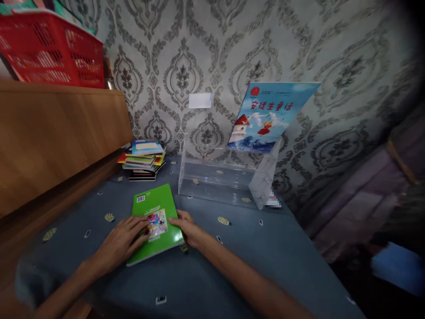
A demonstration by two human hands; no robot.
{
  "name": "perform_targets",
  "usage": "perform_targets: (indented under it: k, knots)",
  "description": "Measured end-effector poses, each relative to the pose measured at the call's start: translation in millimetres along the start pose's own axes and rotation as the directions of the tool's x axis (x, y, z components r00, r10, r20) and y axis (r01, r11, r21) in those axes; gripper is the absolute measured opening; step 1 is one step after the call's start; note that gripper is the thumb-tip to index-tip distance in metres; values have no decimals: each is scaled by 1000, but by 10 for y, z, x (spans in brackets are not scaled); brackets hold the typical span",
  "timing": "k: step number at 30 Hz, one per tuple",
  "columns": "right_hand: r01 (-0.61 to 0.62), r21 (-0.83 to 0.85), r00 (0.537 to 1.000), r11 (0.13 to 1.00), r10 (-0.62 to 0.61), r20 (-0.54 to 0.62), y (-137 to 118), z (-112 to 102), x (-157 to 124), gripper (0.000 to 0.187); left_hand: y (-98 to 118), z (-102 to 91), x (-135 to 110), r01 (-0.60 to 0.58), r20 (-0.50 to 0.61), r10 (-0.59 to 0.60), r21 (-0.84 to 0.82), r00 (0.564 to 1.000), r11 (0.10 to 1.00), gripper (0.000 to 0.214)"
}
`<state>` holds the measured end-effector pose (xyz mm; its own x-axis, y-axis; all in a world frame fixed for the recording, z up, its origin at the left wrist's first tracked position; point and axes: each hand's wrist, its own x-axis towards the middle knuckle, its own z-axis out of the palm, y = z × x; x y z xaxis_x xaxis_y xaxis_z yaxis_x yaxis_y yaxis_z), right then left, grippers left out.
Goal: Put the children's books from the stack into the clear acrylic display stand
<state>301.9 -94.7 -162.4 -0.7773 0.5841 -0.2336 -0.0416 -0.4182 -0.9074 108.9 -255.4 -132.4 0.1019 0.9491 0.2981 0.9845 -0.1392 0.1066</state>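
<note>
A green book [154, 221] lies flat on the blue patterned cloth [232, 248] in front of me. My left hand [121, 241] rests on the book's left side, fingers stretched flat over the cover. At the book's right edge my right hand [190, 228] has its fingers curled around the edge, gripping it. Behind the book stands a clear acrylic display stand [226, 177]. A blue picture book [270, 117] leans upright in the stand's right end.
A stack of several books [144, 159] sits at the back left against the patterned wall. A wooden cabinet [56, 133] runs along the left, with a red plastic basket [49, 51] on top. Dark fabric and furniture crowd the right side.
</note>
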Motion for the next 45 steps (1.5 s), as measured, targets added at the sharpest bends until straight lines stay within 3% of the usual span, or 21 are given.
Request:
perform_targets:
  k: [4, 8, 12, 15, 19, 23, 25, 27, 30, 32, 34, 38, 45]
  knots:
    - [-50, -11, 996, 999, 49, -75, -8, -245, -607, 60, 81, 226, 97, 84, 16, -83, -80, 996, 993, 47]
    - [-29, -18, 987, 999, 26, -161, -48, -474, -1133, 59, 337, 506, 279, 7, 11, -6, -168, 1000, 986, 48]
    - [33, -128, 965, 991, -65, -254, -75, -762, -1433, 57, 631, 674, 602, -92, 27, 103, -268, 994, 959, 49]
    - [50, -347, 926, 936, -174, -335, -88, -1033, -1542, 53, 797, 769, 889, -133, 40, 154, -323, 987, 937, 48]
    - [-50, -690, 866, 723, -313, -391, -151, -1287, -1717, 39, 946, 871, 1143, -188, 44, 220, -373, 975, 909, 47]
    - [-316, -891, 810, 325, -397, -432, -358, -1227, -1904, 26, 987, 911, 1235, -199, 39, 231, -381, 972, 903, 46]
    - [-407, -899, 791, 161, -430, -435, -483, -1121, -1890, 24, 971, 930, 1261, -170, 17, 189, -364, 982, 916, 44]
    - [-361, -928, 821, 95, -438, -365, -569, -1013, -1757, 23, 946, 963, 1281, -122, -14, 125, -355, 992, 927, 43]
    - [-48, -991, 898, 129, -428, -99, -573, -888, -1367, 29, 919, 1032, 1292, -69, -43, 57, -373, 997, 925, 44]
    - [155, -975, 903, 161, -422, 74, -512, -844, -1060, 38, 915, 1069, 1286, -66, -56, 48, -393, 997, 917, 49]
    - [234, -962, 902, 141, -400, 160, -446, -838, -798, 45, 919, 1088, 1277, -66, -72, 40, -408, 997, 911, 53]
    - [228, -971, 917, 78, -352, 187, -404, -939, -569, 49, 934, 1086, 1267, -65, -80, 35, -406, 996, 912, 54]
    - [84, -993, 906, 86, -420, 40, -470, -1261, -748, 47, 937, 1073, 1270, -57, -71, 33, -369, 997, 928, 54]
